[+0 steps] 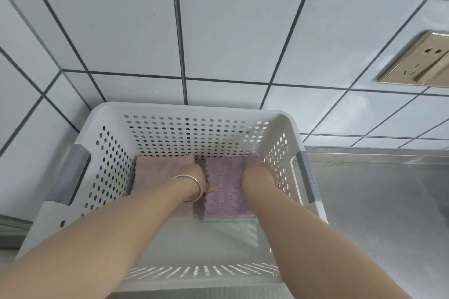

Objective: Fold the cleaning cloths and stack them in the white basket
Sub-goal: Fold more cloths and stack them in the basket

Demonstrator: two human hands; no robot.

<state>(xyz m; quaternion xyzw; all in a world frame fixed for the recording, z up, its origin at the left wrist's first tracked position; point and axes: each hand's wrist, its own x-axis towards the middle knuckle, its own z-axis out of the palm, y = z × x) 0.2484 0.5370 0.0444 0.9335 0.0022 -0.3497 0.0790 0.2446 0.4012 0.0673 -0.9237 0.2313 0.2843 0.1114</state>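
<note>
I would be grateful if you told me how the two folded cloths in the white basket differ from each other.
The pink folded cloth lies on the basket's left side; the lilac diamond-patterned folded cloth lies on the right. The pink one looks plain, the lilac one shows a quilted diamond pattern. The lilac one rests on a green-edged layer; none shows under the pink one. Both lie flat on the floor of the white perforated plastic basket, side by side.

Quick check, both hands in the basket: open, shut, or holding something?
Left hand: at the purple cloth's left edge; grip cannot be told.
Right hand: on the same cloth's right side; fingers hidden, cannot be told.
</note>
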